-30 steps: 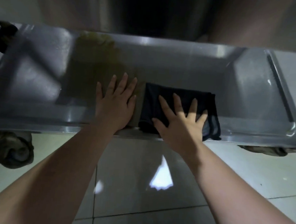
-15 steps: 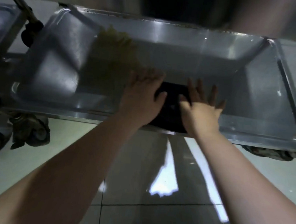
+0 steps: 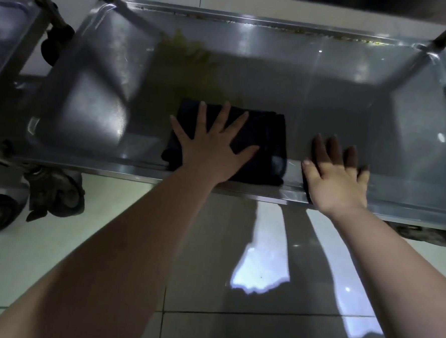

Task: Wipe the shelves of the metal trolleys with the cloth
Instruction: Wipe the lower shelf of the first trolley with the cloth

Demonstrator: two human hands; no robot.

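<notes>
A folded dark cloth (image 3: 268, 143) lies on the bottom shelf (image 3: 351, 103) of a metal trolley, close to the shelf's near edge. My left hand (image 3: 213, 144) presses flat on the cloth's left part with fingers spread. My right hand (image 3: 336, 175) rests flat on the bare metal at the near rim, to the right of the cloth and apart from it. A yellowish smear (image 3: 190, 52) shows on the shelf behind the cloth.
A second trolley's shelf (image 3: 6, 30) stands at the left. Caster wheels (image 3: 55, 195) sit under the near left corner, and another wheel (image 3: 432, 236) shows at the right. Upright posts (image 3: 46, 4) rise at the corners. Glossy tiled floor (image 3: 235, 287) lies below me.
The cloth passed from under my right hand to under my left hand. My right hand moved off to the right onto bare metal. The view rose and now shows the whole shelf.
</notes>
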